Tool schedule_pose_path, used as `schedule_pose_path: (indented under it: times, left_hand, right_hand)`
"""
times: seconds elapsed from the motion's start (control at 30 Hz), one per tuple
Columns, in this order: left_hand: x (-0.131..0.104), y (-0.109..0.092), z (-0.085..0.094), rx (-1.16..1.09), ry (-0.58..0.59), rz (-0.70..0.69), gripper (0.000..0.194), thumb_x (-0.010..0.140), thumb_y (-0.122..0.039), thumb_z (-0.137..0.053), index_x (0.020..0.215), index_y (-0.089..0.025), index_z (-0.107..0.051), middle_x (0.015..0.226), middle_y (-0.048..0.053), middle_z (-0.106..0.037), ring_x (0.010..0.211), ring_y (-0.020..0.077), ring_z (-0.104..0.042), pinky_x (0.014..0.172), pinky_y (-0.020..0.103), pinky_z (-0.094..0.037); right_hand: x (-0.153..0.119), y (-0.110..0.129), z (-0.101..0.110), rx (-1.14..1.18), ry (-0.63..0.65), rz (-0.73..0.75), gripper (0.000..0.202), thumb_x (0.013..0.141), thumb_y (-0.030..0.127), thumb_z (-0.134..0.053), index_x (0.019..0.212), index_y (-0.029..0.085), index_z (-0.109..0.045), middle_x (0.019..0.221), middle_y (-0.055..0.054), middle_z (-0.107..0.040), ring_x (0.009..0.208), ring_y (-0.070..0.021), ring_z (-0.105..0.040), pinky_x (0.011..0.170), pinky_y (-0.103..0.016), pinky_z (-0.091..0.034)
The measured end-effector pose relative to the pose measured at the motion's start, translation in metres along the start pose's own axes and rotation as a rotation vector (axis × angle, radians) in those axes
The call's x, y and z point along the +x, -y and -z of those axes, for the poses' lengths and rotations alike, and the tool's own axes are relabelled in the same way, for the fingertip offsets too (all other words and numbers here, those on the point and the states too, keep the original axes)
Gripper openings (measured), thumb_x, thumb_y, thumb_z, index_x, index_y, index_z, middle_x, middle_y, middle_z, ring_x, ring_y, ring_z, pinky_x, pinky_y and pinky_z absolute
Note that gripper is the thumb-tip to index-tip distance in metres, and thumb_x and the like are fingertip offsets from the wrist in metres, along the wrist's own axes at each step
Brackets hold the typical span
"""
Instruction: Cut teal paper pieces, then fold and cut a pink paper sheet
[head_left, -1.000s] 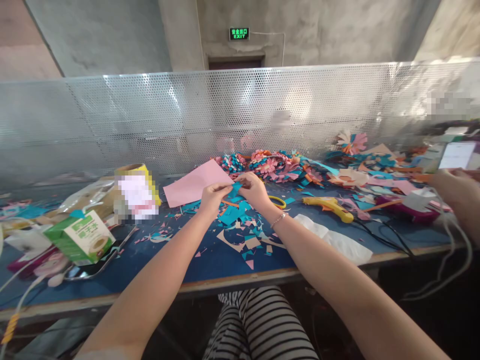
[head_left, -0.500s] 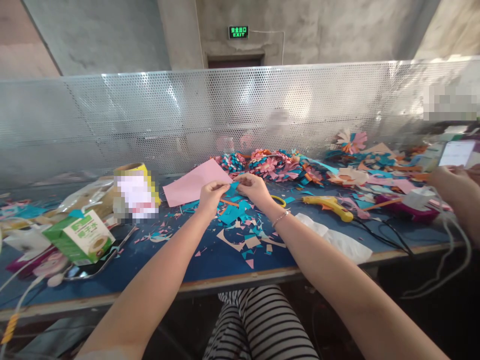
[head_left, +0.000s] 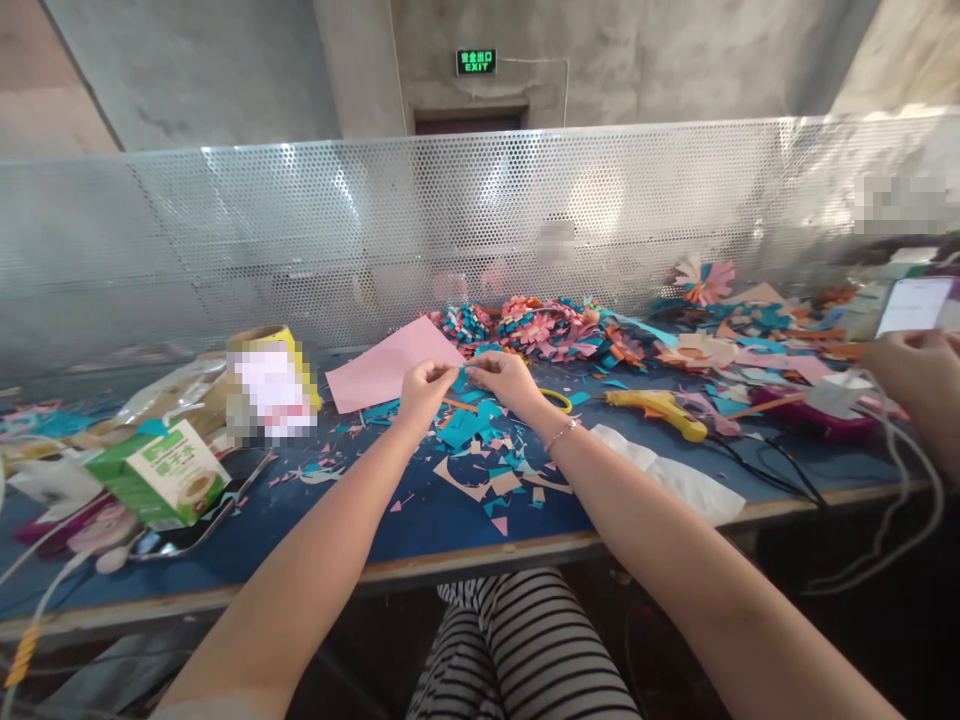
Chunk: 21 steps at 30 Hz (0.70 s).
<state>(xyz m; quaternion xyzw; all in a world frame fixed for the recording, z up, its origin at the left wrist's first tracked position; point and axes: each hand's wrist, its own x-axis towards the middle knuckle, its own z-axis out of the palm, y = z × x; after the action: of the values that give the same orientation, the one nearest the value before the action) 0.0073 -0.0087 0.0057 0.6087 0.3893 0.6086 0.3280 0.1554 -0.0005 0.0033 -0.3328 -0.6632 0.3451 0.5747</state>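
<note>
Over the middle of the blue table, my left hand (head_left: 424, 393) and my right hand (head_left: 511, 383) meet with fingers pinched. Between their fingertips is a small piece of blue paper (head_left: 460, 378), of which only a narrow bit shows. A pink paper sheet (head_left: 386, 370) lies behind my left hand. Below both hands are blue paper scraps (head_left: 463, 430) and cream paper offcuts (head_left: 504, 484). A yellow ring-shaped handle (head_left: 559, 401) shows beside my right wrist, its other end hidden.
Paper flowers (head_left: 536, 328) are heaped by the perforated metal screen (head_left: 300, 230). To the right lie a yellow glue gun (head_left: 660, 410) with a black cord and a white crumpled sheet (head_left: 675, 480). A green carton (head_left: 161, 475) stands left. A co-worker's hand (head_left: 911, 372) holds a phone (head_left: 913, 305).
The blue paper between my fingertips showed as a broader patch before; now just a thin part is visible. My right fingers have shifted slightly, and both hands stay in place.
</note>
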Motion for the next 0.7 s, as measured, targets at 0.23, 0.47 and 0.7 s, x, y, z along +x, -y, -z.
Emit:
schedule_pose_path:
  times: [0.23,0.47,0.7]
  left_hand:
    - [0.000,-0.002,0.001,0.104,0.035,-0.131,0.016,0.065,-0.031,-0.067,0.072,-0.017,-0.067,0.068,0.003,-0.065,0.068,0.0157,-0.059,0.066,0.026,-0.045]
    - [0.000,-0.003,0.001,0.149,0.040,-0.135,0.014,0.067,-0.030,-0.065,0.069,-0.016,-0.066,0.065,0.002,-0.064,0.066,0.0158,-0.057,0.067,0.026,-0.044]
    - [-0.005,-0.011,-0.002,0.281,0.046,-0.238,0.004,0.071,-0.019,-0.059,0.069,-0.018,-0.062,0.072,0.002,-0.063,0.071,0.0156,-0.056,0.068,0.025,-0.042]
  right_hand:
    - [0.002,-0.002,0.001,0.008,-0.001,0.001,0.021,0.064,0.034,-0.064,0.075,0.016,-0.065,0.062,0.000,-0.062,0.055,-0.0108,-0.053,0.054,-0.024,-0.044]
    - [0.003,-0.005,0.002,0.032,-0.001,0.013,0.021,0.062,0.035,-0.066,0.071,0.016,-0.066,0.059,0.001,-0.059,0.052,-0.0096,-0.050,0.051,-0.023,-0.041]
    - [0.003,-0.002,0.005,-0.119,-0.015,0.085,0.014,0.066,0.030,-0.065,0.066,0.016,-0.067,0.062,-0.001,-0.061,0.057,-0.0116,-0.052,0.057,-0.025,-0.042]
